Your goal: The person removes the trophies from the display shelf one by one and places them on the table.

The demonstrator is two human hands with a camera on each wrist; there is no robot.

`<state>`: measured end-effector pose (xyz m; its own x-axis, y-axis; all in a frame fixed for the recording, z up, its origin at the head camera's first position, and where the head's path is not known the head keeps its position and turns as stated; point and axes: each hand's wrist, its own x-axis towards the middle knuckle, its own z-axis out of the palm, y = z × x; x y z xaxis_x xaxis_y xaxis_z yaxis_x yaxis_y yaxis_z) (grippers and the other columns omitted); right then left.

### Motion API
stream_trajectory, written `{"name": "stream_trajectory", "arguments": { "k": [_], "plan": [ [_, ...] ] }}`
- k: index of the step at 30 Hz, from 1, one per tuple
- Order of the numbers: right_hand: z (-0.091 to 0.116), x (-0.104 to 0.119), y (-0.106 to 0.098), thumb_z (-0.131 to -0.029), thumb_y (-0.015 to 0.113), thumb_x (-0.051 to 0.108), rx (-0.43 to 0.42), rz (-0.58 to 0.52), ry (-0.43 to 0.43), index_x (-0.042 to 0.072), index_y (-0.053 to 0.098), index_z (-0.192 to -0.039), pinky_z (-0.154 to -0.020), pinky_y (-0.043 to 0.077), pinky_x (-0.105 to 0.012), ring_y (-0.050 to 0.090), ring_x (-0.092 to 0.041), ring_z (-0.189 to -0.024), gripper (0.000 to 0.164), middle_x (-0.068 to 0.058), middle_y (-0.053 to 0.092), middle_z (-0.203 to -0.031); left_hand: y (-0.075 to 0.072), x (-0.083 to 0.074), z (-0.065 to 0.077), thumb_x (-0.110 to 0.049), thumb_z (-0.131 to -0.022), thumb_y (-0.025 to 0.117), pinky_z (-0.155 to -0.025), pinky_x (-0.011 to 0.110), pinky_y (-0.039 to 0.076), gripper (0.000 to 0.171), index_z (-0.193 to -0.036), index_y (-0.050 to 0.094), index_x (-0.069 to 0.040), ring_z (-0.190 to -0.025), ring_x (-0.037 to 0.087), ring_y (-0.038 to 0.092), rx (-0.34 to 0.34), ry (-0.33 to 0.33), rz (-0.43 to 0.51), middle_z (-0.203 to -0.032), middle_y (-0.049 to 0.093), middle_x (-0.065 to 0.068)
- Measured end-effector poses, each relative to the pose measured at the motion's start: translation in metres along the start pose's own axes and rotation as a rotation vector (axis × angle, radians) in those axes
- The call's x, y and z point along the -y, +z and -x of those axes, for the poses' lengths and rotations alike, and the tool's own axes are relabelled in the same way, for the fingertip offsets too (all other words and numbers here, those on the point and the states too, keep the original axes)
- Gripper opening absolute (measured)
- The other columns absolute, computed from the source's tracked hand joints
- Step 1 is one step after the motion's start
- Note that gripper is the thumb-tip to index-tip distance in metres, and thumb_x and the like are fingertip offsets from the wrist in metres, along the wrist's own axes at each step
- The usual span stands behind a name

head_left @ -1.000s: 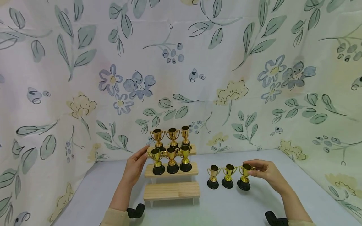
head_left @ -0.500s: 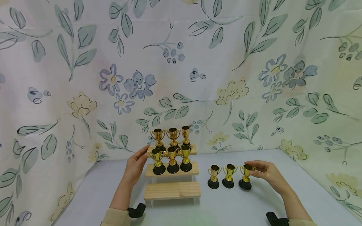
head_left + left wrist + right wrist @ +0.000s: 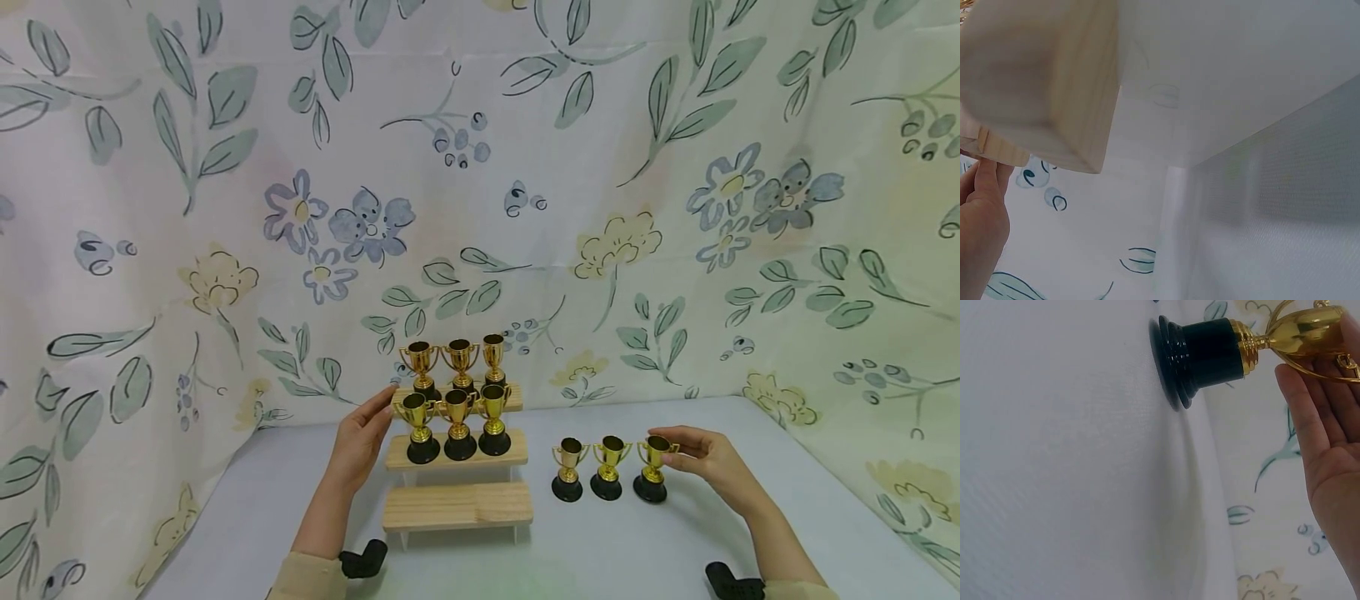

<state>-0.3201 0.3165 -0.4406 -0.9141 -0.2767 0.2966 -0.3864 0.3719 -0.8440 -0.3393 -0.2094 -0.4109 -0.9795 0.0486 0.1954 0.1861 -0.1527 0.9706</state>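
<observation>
My right hand [image 3: 712, 457] pinches a small gold trophy cup [image 3: 652, 471] by its cup and right handle. In the right wrist view, thumb and fingers are at the gold cup, and its black base [image 3: 1213, 353] meets the white tabletop. Left of it stand two similar trophies, one paler gold [image 3: 567, 486] and one bright gold [image 3: 607, 486]. My left hand [image 3: 358, 442] touches the left end of the top wooden shelf [image 3: 513, 398] with fairly straight fingers. In the left wrist view, its fingers [image 3: 988, 181] meet the board's end, partly hidden.
Three trophies stand on the top shelf and three more, including an orange-gold one [image 3: 459, 429], on the middle shelf [image 3: 450, 461]. A lower wooden shelf [image 3: 457, 507] on clear legs is in front. Floral cloth [image 3: 450, 208] hangs behind the white table [image 3: 600, 550].
The trophy in my right hand has shifted slightly to the right, away from the two beside it. My left hand stays at the top shelf.
</observation>
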Motion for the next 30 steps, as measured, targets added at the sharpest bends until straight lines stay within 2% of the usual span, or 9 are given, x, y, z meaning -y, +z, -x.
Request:
{"name": "stream_trajectory", "arguments": {
  "k": [30],
  "plan": [
    [0.0,-0.0051,0.0017,-0.094,0.066,0.011,0.008,-0.021,0.019,-0.008,0.056,-0.133,-0.084,0.054,-0.011,0.062,0.013,-0.105,0.044,0.032,0.065,-0.114,0.0001,-0.0002,-0.0002,-0.008,-0.104,0.047,-0.104,0.003,0.041,0.052,-0.154,0.032,-0.001,-0.154,0.02,0.018,0.001,0.002,0.003,-0.164,0.026,0.008]
  ]
}}
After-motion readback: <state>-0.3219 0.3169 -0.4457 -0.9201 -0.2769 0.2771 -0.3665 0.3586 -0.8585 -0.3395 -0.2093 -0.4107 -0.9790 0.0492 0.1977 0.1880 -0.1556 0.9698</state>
